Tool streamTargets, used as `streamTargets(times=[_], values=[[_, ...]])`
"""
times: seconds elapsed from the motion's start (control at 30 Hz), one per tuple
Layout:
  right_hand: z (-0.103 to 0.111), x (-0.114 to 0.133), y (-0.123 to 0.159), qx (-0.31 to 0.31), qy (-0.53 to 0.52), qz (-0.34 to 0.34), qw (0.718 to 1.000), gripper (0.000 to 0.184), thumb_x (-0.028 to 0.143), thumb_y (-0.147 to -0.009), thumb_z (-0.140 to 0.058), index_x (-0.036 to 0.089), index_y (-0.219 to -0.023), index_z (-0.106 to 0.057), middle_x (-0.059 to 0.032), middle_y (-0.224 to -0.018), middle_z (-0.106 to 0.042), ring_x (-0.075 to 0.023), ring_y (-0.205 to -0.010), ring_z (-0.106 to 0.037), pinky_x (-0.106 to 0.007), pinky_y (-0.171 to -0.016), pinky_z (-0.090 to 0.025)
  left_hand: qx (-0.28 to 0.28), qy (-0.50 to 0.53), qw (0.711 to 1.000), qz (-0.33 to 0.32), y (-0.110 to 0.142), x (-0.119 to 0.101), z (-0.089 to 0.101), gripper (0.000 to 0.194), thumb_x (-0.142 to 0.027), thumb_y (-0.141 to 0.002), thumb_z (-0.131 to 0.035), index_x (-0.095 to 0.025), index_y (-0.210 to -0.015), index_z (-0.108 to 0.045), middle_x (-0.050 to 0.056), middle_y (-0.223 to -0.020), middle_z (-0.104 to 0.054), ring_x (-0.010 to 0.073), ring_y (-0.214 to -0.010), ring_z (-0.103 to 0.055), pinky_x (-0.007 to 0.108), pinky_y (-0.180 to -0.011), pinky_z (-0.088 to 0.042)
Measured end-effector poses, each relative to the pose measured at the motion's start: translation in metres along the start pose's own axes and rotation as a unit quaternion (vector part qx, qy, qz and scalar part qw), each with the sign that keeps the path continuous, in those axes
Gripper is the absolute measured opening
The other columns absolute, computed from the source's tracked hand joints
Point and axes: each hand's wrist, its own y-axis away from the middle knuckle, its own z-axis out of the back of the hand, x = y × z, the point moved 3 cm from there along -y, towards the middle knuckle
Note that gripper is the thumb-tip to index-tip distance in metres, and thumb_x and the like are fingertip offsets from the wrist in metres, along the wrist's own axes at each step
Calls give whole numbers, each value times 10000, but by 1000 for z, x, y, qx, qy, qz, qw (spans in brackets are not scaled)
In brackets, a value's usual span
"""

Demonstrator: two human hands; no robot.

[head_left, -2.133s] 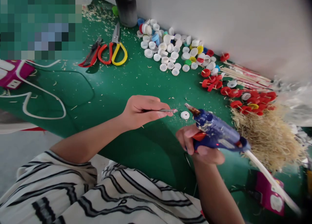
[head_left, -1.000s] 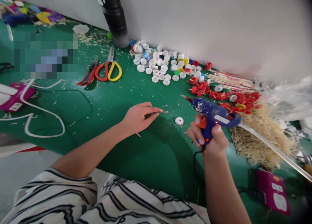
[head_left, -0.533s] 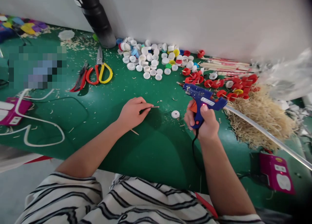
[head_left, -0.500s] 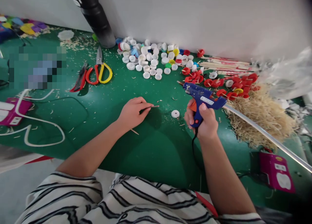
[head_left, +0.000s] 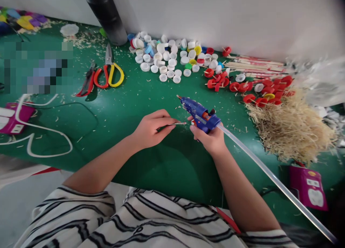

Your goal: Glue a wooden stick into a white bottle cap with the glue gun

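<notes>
Left hand [head_left: 151, 130] grip, clamped on a thin greyish rod [head_left: 180, 123] pointing right; right hand's [head_left: 212, 139], closed round a blue plastic glue gun [head_left: 194, 109], nozzle beyond the rod.

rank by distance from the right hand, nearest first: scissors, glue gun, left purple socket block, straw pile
1. Glue gun, in the right hand
2. Straw pile, right
3. Scissors, left of centre
4. Purple socket block, far left

Green tbl [head_left: 153, 165] w/ pale grey wall [head_left: 215, 18] behind.
</notes>
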Motion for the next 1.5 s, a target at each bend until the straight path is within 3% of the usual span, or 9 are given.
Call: streamTargets(times=[0.2, 0.53, 1.03, 1.17, 1.37, 1.5], values=[[-6, 3, 4, 6, 4, 6, 1000, 229, 317, -764, -820, 206, -963, -805, 42, -592, -608, -115, -490, -539, -283, -494, -462, 25, 9, 1000, 11, -1, -2, -2, 147, -140, -1016, -691, -158, -1103, -807, 49, -903, -737, 113, -778, -705, 208, -654, -557], [-9, 3, 5, 1, -31, -39, 999, 266, 365, -753, -825, 212, -968, -786, 50, -543, -607, -116, -438, -523, -279, -449, -485, 27, 16, 1000, -4, -1, -4, -3, 152, -123, -1009, -698, -112, -1107, -815, 60, -902, -730, 109, -774, -694, 207, -665, -551], [-5, -3, 4, -11, -51, 9, 999, 175, 349, -815, -807, 241, -951, -782, 29, -642, -641, -115, -438, -540, -278, -424, -449, 31, 38, 998, 36, 0, 1, -1, 194, -262, -1055, -683, -197, -1140, -845, 31, -868, -725, 89, -714, -682, 202, -643, -539], [-7, -3, 8, -10, -46, 14, 999, 192, 365, -837, -813, 250, -987, -781, 40, -638, -628, -117, -472, -525, -299, -474, -482, 37, 5, 999, 27, 1, 0, -2, 220, -259, -1076, -640, -202, -1152, -838, 40, -894, -742, 99, -750, -697, 204, -652, -537], [-11, -1, 10, -36, -18, 13, 999, 269, 356, -788, -853, 241, -1018, -776, 22, -754, -673, -137, -609, -614, -343, -647, -580, 34, -40, 999, -4, 2, -7, -3, 207, -195, -1069, -631, -176, -1152, -819, 39, -889, -728, 102, -773, -709, 200, -677, -562], [-14, 1, 10, -41, -24, 23, 999, 253, 325, -779, -825, 240, -1005, -750, 17, -762, -677, -146, -623, -625, -354, -660, -593, 34, -46, 998, -13, 4, -9, -4, 206, -196, -1077, -621, -176, -1155, -811, 39, -901, -730, 100, -784, -717, 194, -686, -571]])
